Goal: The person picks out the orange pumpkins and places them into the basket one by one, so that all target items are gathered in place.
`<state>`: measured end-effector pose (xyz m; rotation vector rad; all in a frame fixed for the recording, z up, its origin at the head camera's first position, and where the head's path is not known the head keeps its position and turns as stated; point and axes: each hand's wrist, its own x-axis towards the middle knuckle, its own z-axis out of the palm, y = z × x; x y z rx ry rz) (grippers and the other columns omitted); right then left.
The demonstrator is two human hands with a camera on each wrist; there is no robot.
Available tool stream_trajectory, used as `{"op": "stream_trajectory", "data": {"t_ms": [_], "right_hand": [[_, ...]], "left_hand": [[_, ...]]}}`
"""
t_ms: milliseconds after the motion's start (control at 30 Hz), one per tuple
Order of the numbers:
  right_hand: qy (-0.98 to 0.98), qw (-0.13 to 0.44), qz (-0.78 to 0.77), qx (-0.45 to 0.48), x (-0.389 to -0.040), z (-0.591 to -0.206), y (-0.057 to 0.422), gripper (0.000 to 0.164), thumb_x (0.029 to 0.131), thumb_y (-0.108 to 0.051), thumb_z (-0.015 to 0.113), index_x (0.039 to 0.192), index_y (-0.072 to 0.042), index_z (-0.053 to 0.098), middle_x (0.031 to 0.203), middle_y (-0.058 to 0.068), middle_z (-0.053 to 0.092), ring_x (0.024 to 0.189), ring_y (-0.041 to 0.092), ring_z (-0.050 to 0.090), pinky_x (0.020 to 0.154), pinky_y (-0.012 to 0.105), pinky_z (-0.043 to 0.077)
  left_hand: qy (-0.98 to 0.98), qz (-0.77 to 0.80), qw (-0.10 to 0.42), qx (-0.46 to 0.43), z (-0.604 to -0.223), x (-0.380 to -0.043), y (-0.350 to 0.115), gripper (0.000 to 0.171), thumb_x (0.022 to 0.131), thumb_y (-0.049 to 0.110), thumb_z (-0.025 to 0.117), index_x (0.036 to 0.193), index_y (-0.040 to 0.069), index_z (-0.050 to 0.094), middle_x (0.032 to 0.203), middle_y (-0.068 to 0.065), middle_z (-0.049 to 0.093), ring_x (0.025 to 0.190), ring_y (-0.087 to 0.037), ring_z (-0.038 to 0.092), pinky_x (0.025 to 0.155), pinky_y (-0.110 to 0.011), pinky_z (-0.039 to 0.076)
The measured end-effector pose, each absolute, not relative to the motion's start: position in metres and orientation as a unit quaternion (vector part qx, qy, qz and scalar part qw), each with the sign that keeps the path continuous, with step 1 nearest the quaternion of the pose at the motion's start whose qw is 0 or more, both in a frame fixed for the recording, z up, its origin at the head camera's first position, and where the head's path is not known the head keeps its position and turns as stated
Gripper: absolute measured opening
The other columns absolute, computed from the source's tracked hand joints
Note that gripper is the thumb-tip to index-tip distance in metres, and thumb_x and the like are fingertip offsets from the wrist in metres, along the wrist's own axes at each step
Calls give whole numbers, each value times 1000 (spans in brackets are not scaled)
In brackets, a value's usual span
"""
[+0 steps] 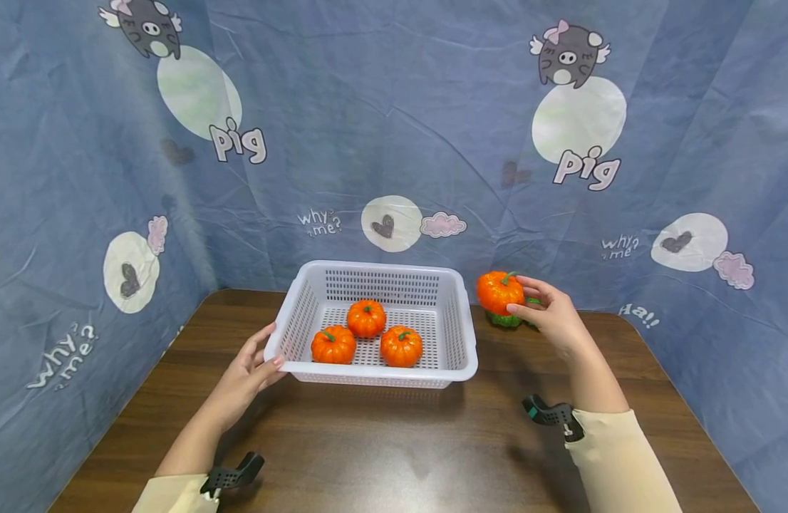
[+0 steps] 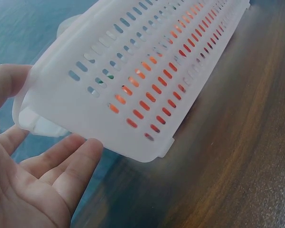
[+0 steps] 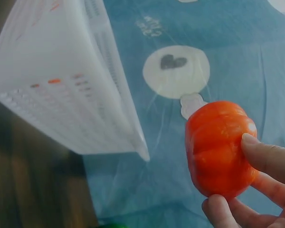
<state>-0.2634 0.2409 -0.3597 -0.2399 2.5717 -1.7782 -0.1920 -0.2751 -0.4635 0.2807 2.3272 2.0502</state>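
Note:
A white perforated plastic basket (image 1: 461, 335) stands on the table with three small orange pumpkins inside: one toward the back (image 1: 366, 318), a left one (image 1: 333, 345) and a right one (image 1: 401, 347). My left hand (image 1: 246, 370) grips the basket's left rim, thumb on top and fingers beneath, as the left wrist view also shows. Just right of the basket, my right hand (image 1: 551, 313) holds another orange pumpkin (image 1: 496, 292) between thumb and fingers, raised above the table. In the right wrist view this pumpkin (image 3: 221, 149) is beside the basket wall (image 3: 61, 95).
Behind the held pumpkin sit green objects (image 1: 504, 320), partly hidden by it and the right hand. A blue cloth (image 1: 394, 128) with pig prints hangs close behind and along both sides of the brown wooden table (image 1: 381, 442).

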Motion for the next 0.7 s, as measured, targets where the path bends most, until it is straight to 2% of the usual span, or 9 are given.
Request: {"op": "stream_trajectory", "data": {"t_ms": [167,333,567,700], "right_hand": [[818,14,-569,-80,-271,-360,230,69,93,-20,73,152,-7,41,147,25,43,124,42,53,84,18,52],[816,22,-570,-89,-279,-361,218,68,93,-18,74,151,-5,42,145,25,46,122,42,55,88,25,55],[827,26,-555,-88,-287,-356,201,66,91,-17,75,149,-6,45,141,24,51,120,40,58,101,46,50],[830,35,-549,-89,-293,-353,192,65,91,-15,75,149,-6,46,142,24,50,121,40,56,104,51,47]], "left_hand": [[745,661,12,91,-464,-193,-275,71,103,13,57,160,16,16,150,-31,36,111,-6,61,96,-33,51],[746,660,11,87,-464,-192,-275,71,103,13,57,160,16,16,150,-31,36,110,-5,61,96,-31,52],[747,659,14,85,-463,-192,-274,71,102,14,58,160,16,16,150,-30,36,111,-6,61,96,-33,51],[748,658,14,86,-463,-192,-275,71,103,13,57,160,17,16,150,-30,36,110,-5,61,96,-33,51]]}}
